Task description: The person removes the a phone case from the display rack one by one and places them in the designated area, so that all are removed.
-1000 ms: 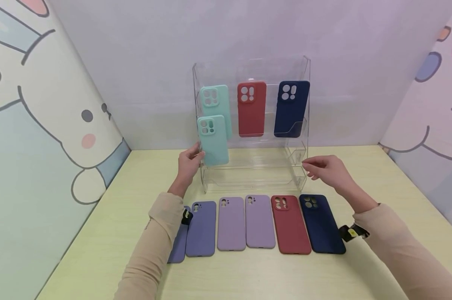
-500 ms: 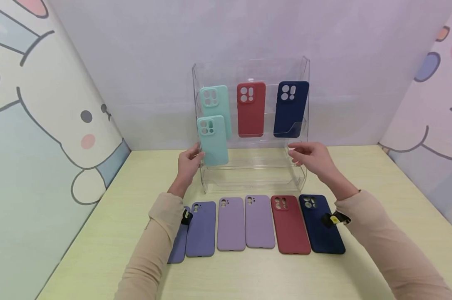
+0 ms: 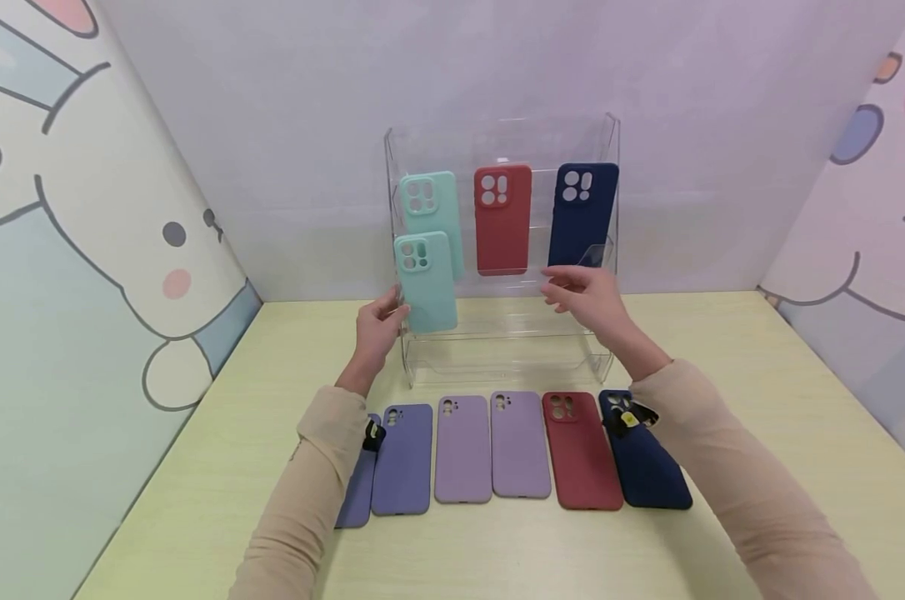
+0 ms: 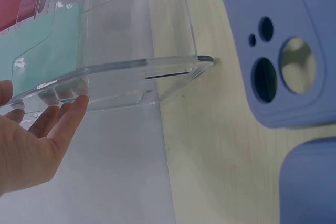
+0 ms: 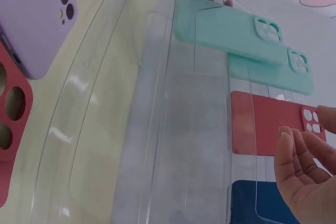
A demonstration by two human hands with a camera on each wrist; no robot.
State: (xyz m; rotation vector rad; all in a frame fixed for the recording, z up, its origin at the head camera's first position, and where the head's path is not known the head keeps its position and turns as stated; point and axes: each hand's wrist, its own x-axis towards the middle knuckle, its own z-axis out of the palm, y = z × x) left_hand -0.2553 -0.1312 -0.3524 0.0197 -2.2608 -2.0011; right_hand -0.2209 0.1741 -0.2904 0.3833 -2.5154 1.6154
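A clear tiered display stand (image 3: pixel 497 367) bears two mint phone cases (image 3: pixel 432 287) on its left, one above and behind the other. A red phone case (image 3: pixel 502 221) and a navy phone case (image 3: pixel 583 208) stand on its upper tier. My left hand (image 3: pixel 379 329) grips the stand's left side edge, thumb in front and fingers along the outer face, beside the lower mint case. Holding nothing, my right hand (image 3: pixel 591 302) hovers before the right half of the stand, fingers loosely bent. It covers the navy case's bottom end in the head view.
On the table before the stand lie two blue-violet phone cases (image 3: pixel 402 458), two lilac phone cases (image 3: pixel 463 450), a red phone case (image 3: pixel 583 450) and a navy phone case (image 3: pixel 651 467), partly under my right sleeve. Walls with cartoon figures flank the table.
My right hand has moved left and slightly up, from beside the stand's right edge to in front of it. My left hand and the cases have stayed put.
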